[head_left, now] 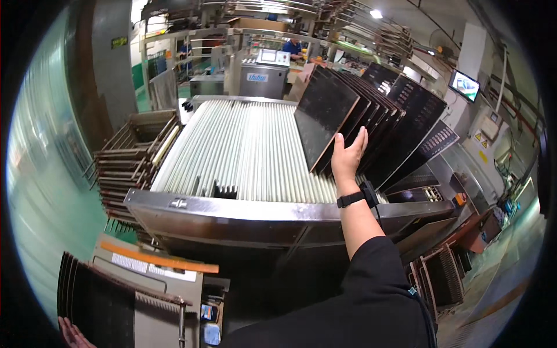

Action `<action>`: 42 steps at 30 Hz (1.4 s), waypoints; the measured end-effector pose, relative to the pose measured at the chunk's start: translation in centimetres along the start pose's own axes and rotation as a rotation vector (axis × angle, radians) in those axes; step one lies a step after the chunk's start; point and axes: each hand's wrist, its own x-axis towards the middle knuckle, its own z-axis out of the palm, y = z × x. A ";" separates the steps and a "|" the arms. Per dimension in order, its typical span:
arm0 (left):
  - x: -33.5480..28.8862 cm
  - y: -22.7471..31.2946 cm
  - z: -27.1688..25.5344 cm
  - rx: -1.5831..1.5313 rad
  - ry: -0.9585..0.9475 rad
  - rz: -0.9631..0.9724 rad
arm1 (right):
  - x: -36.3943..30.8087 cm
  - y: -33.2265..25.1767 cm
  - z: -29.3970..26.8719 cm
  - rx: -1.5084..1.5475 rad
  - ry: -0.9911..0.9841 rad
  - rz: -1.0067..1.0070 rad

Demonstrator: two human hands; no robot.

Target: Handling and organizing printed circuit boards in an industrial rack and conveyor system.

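My right hand (348,153), with a black band on its wrist, is raised with thumb and fingers stretched apart. It is in front of a row of dark flat panels (326,113) leaning on the right part of a roller bed (238,151). Whether the palm touches the panels I cannot tell. At the lower left edge, my left hand (72,334) shows only in part, its fingers extended beside the lower edge of several upright black panels (104,301). Those panels stand next to a toothed metal rack (159,306).
A steel rail (261,210) runs along the roller bed's near side. Stacked metal racks (136,156) stand on its left, another rack (439,278) at lower right. Behind are a control console (264,75) and a person in blue (293,48). A screen (464,85) hangs at right.
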 end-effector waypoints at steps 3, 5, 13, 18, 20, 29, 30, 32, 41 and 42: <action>-1.3 0.4 4.1 -0.199 -0.073 -0.102 | 1.3 1.3 1.5 -0.047 0.047 -0.054; -1.9 1.2 5.7 -0.190 -0.096 -0.155 | 1.2 1.6 2.3 -0.180 0.070 -0.083; -3.7 3.5 6.8 -0.020 -0.093 -0.296 | 2.7 2.9 3.4 -0.100 0.143 -0.084; -4.5 3.9 6.4 -0.104 -0.070 -0.307 | 3.9 3.0 7.3 0.052 0.079 0.123; -4.7 4.0 6.2 -0.120 -0.112 -0.265 | 4.1 3.1 8.8 0.071 0.096 0.051; -5.8 5.5 3.7 -0.023 -0.019 -0.441 | 6.6 -0.8 7.5 -0.030 0.026 -0.084; -6.1 5.5 3.1 -0.013 0.028 -0.477 | 6.8 -2.5 6.9 0.007 0.025 -0.211; -6.4 5.0 2.7 -0.017 0.019 -0.480 | 7.5 -5.4 4.7 0.029 0.031 -0.447; -1.8 1.2 0.6 0.647 -0.325 0.028 | 8.5 -14.2 -1.9 0.758 -0.059 -0.205; -0.9 3.3 2.0 0.433 -0.282 0.102 | 6.8 -17.9 -3.2 0.989 -0.272 -0.149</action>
